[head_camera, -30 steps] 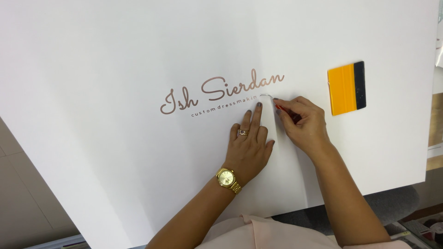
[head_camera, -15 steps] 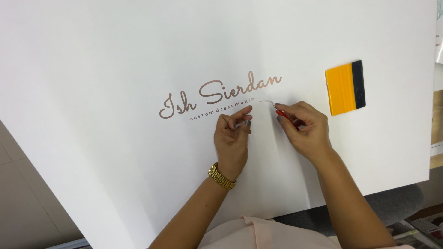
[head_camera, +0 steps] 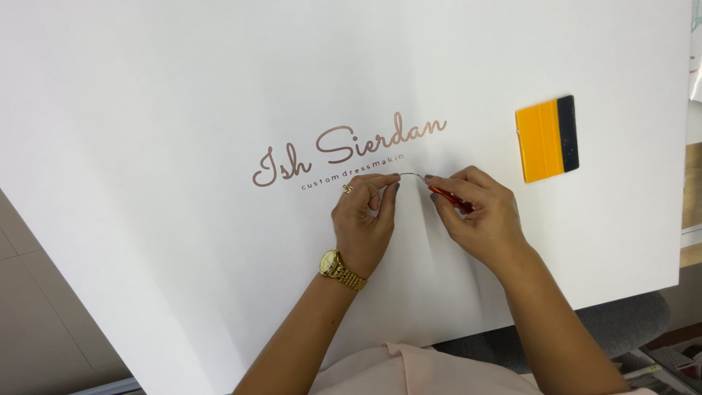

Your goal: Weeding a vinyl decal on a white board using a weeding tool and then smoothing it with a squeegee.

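Note:
A large white board (head_camera: 183, 110) carries rose-gold script lettering (head_camera: 344, 150) with a small dark line of letters beneath it. My right hand (head_camera: 479, 216) grips a red-handled weeding tool (head_camera: 446, 196) whose thin metal hook reaches left to the end of the small lettering. My left hand (head_camera: 362, 219), with a ring and a gold wristwatch (head_camera: 340, 269), has its fingers curled, thumb and forefinger pinched at the hook's tip. Whether a scrap of vinyl sits between the fingers is too small to tell.
An orange squeegee with a dark felt edge (head_camera: 547, 139) lies on the board to the right of the lettering. The board's lower edge (head_camera: 585, 306) slopes over a grey chair seat (head_camera: 621, 325). Tiled floor (head_camera: 36, 322) shows at the left.
My left hand went from lying flat with spread fingers to curled, and moved up so its fingertips meet the tool's hook. The right hand stayed nearly in place.

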